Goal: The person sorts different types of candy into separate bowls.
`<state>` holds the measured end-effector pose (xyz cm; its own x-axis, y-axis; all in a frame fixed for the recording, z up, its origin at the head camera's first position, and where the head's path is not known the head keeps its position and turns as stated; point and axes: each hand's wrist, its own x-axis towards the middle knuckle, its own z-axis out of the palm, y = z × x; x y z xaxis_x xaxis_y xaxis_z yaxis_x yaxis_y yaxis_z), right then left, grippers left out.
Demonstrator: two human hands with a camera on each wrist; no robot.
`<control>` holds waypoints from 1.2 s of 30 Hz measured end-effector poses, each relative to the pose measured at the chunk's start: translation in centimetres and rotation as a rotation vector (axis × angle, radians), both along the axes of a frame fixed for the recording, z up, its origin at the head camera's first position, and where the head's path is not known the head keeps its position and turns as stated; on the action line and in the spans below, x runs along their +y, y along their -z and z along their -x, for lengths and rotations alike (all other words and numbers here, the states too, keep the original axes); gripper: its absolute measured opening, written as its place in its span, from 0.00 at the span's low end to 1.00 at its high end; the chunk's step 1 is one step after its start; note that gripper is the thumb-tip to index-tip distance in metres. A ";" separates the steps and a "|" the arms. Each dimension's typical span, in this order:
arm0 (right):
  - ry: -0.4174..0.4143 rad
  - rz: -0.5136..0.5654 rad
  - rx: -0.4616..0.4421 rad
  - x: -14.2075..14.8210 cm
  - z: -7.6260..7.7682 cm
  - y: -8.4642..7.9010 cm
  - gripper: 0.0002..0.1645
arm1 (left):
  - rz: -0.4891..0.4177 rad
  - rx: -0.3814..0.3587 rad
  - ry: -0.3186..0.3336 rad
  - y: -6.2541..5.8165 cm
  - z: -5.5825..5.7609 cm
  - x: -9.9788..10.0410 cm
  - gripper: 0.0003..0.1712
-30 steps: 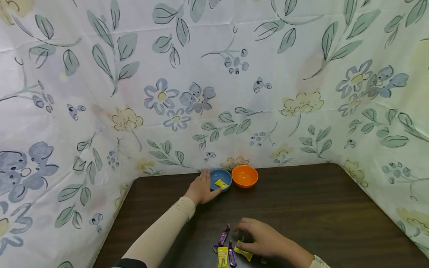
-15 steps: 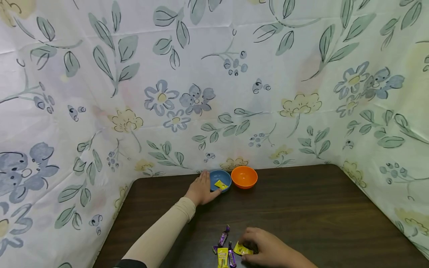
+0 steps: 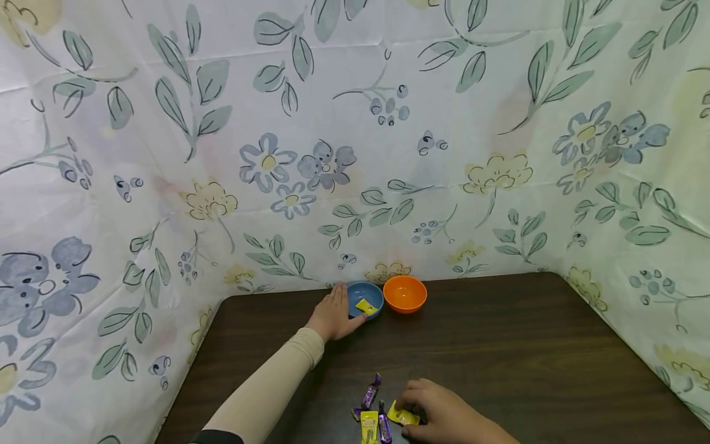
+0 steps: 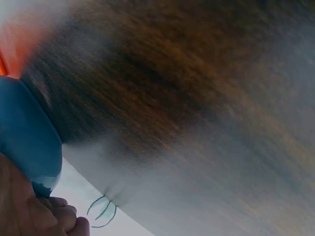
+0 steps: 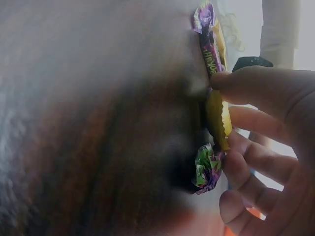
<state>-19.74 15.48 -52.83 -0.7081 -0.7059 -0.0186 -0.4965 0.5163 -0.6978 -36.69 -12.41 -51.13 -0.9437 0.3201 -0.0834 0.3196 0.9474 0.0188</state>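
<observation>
In the head view my left hand [image 3: 333,313] rests against the left side of a small blue bowl [image 3: 374,294], its fingers straight along the side and the thumb at the near rim. One yellow-wrapped candy [image 3: 366,306] lies inside the bowl. Near the front edge, my right hand [image 3: 444,410] pinches another yellow candy [image 3: 403,416] between thumb and fingers, low over the table; the right wrist view also shows this yellow candy [image 5: 216,118] at the fingertips. Purple-wrapped candies [image 3: 370,394] and a yellow candy packet [image 3: 368,427] lie just left of that hand.
An orange bowl [image 3: 405,294] stands right beside the blue one, at the back of the dark wooden table [image 3: 499,345]. Behind and on both sides hangs a floral cloth [image 3: 355,154]. The left forearm sleeve [image 3: 266,388] spans the table's left part.
My right hand has lowered slightly toward the front edge and closed its fingers on the yellow candy. The left hand and both bowls have stayed put.
</observation>
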 end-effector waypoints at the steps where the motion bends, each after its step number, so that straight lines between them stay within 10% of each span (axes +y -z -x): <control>1: 0.007 -0.011 -0.006 0.0 0.0 0.0 0.14 | -0.002 0.001 0.000 0.0 0.0 0.0 0.62; 24: 0.066 -0.040 -0.017 -0.5 -0.7 -0.7 0.11 | -0.015 -0.009 -0.013 0.1 -0.3 0.0 0.61; 36: 0.098 0.006 0.159 0.0 0.4 -1.3 0.09 | -0.010 0.006 -0.006 0.1 -0.1 0.1 0.60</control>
